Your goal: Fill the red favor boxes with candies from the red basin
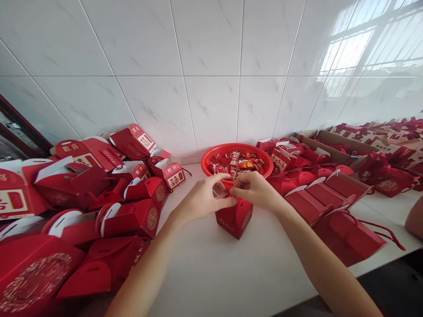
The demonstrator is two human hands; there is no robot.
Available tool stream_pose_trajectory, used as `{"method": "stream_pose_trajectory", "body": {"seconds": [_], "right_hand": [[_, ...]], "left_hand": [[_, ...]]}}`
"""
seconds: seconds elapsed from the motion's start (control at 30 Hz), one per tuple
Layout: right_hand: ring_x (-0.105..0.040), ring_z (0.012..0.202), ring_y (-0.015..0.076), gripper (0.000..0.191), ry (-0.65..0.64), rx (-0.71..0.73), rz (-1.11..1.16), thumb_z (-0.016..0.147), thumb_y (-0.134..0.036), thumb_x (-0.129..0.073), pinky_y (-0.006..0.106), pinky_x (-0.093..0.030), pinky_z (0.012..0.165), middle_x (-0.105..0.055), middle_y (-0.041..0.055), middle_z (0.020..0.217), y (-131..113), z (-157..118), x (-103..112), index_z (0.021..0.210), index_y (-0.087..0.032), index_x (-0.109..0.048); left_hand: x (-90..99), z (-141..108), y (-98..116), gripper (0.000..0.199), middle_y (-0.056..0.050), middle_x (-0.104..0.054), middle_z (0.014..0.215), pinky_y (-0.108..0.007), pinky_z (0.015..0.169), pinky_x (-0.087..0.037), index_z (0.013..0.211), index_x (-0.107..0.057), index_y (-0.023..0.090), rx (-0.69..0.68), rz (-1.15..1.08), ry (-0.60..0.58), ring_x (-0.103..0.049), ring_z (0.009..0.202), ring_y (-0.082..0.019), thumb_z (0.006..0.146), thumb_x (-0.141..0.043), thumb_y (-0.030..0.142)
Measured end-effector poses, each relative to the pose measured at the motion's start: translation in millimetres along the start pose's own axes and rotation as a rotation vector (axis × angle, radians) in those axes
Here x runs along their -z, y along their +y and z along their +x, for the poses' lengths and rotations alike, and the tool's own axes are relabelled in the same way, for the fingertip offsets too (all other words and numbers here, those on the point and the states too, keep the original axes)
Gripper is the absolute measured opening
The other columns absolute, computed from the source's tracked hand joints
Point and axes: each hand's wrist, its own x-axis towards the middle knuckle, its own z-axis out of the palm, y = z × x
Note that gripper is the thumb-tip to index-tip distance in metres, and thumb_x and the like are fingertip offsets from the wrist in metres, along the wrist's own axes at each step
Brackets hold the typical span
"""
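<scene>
A small red candy box (233, 219) with gold lettering stands upright on the white table in front of me. My left hand (207, 196) is curved around the left of its top, the thumb across the upper flap and the fingers bent behind. From the right, my right hand (253, 189) pinches the top of the same box between thumb and fingers. Both hands partly cover the closing flaps, so how they fit together is hidden. Just behind the box sits a red plastic basket (205, 166) with wrapped candies (245, 164) in it.
Many red boxes (132, 218) are heaped along the left. More open red boxes (325, 198) lie to the right, beside a cardboard carton (337, 140) and further gift boxes. A tiled wall (211, 101) rises behind the table (231, 273). Part of someone's arm (415, 220) shows at the right edge.
</scene>
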Motion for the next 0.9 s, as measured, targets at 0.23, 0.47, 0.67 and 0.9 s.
{"method": "stream_pose_trajectory", "body": {"seconds": [0.23,0.47,0.67,0.9], "right_hand": [[-0.055,0.059,0.0112,0.012,-0.028,0.011,-0.006,0.071,-0.013,-0.058,0.022,-0.041,0.053,-0.063,-0.0007,0.061,6,1,-4,0.059,-0.016,-0.061],[-0.062,0.063,0.0151,0.006,-0.077,-0.059,0.062,0.067,-0.015,-0.060,0.023,-0.047,0.056,-0.067,0.0010,0.064,17,1,-2,0.062,-0.017,-0.063],[-0.060,0.062,0.0139,0.003,-0.138,-0.071,0.176,0.065,-0.018,-0.063,0.023,-0.048,0.056,-0.064,-0.0004,0.063,23,0,-1,0.063,-0.017,-0.061],[-0.062,0.063,0.0130,0.008,-0.139,-0.140,0.375,0.061,-0.019,-0.067,0.024,-0.049,0.060,-0.065,-0.0016,0.064,26,1,-5,0.065,-0.016,-0.061]], "left_hand": [[-38.9,11,-7,0.014,-0.001,-0.063,0.084,-0.026,0.063,-0.040,0.091,-0.058,0.021,-0.104,0.157,-0.013,-0.060,0.080,-0.019,0.077,-0.057,0.016],[-53.8,17,-18,0.026,0.003,-0.063,0.074,-0.026,0.057,-0.036,0.096,-0.056,0.023,-0.032,0.150,-0.048,-0.058,0.066,-0.017,0.073,-0.054,0.011],[-54.6,18,-19,0.022,0.002,-0.065,0.072,-0.026,0.058,-0.036,0.087,-0.056,0.022,-0.039,0.160,-0.040,-0.059,0.065,-0.017,0.071,-0.054,0.008],[-58.0,20,-20,0.017,0.003,-0.062,0.066,-0.027,0.059,-0.037,0.079,-0.056,0.022,-0.007,0.199,-0.014,-0.061,0.065,-0.019,0.069,-0.056,0.008]]}}
